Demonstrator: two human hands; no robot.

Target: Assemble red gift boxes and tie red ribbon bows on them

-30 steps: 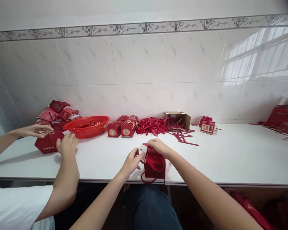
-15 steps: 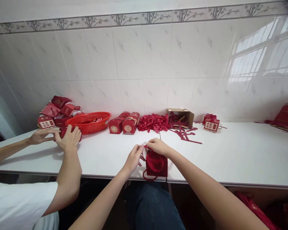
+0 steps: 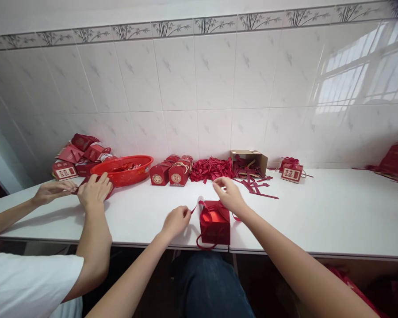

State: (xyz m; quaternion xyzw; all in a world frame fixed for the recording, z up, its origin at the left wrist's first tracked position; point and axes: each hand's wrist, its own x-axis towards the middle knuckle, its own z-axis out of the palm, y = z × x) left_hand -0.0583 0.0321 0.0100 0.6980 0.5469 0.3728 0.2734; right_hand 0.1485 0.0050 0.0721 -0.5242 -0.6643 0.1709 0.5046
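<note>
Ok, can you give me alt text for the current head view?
The person's left hand pinches a red ribbon beside a red box on a white table, while the right hand, fingers parted, is near the box. Behind are more red boxes and a ribbon pile; at left, a co-worker's hands work near a red basin.

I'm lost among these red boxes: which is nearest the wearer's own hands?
The red box at the near edge of the table, close to both left hand and right hand; other boxes lie farther back or left.
</note>
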